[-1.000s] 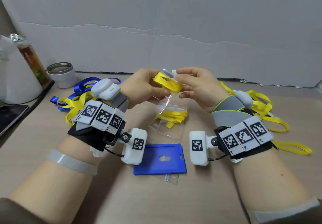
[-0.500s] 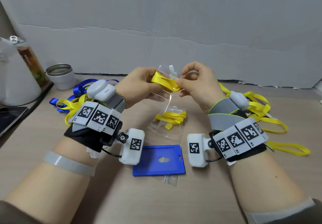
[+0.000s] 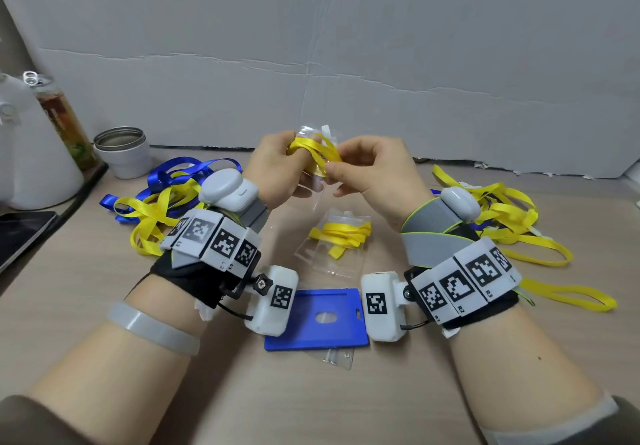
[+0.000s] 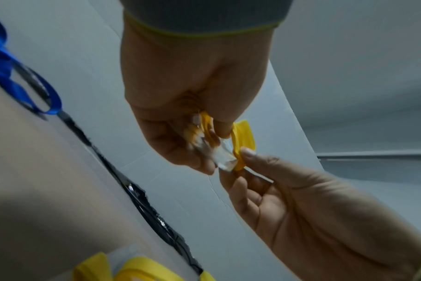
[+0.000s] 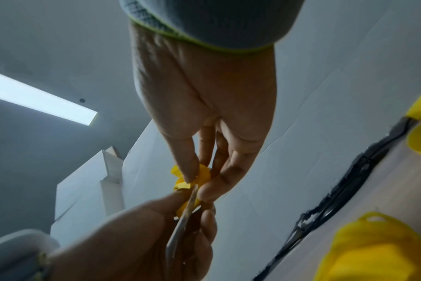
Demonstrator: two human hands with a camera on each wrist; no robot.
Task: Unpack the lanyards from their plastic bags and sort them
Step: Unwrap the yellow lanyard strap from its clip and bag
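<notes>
Beige tabletop (image 3: pixel 104 306) runs from your forearms out to a grey cardboard backdrop (image 3: pixel 346 63) standing along its far edge, so your room to move ends right behind your hands. Nearest you, a blue badge holder (image 3: pixel 318 326) lies flat between your wrists with a small clear plastic piece (image 3: pixel 337 361) poking out from under its near edge. Just past it sits a clear plastic bag with a folded yellow lanyard inside (image 3: pixel 341 236), flat on the table. On the left side you've got a mixed heap of blue and yellow lanyards (image 3: pixel 162 202), and on the right a pile of yellow lanyards (image 3: pixel 502 226) spilling toward the right edge. That leaves bare table mostly in the middle and close to you.

Both hands are raised above the table, near the backdrop, knuckles toward each other. Your left hand (image 3: pixel 277 167) has its fingers curled round a clear bag (image 4: pixel 222 157), with a loop of the yellow lanyard (image 3: pixel 317 153) over one finger. Your right hand (image 3: pixel 374 181) pinches that same lanyard between thumb and fingertips, other fingers loosely curled.

Far left: a tablet (image 3: pixel 20 233), a white jug (image 3: pixel 31 153), a drink bottle (image 3: pixel 60 115) and a metal cup (image 3: pixel 121 150).
</notes>
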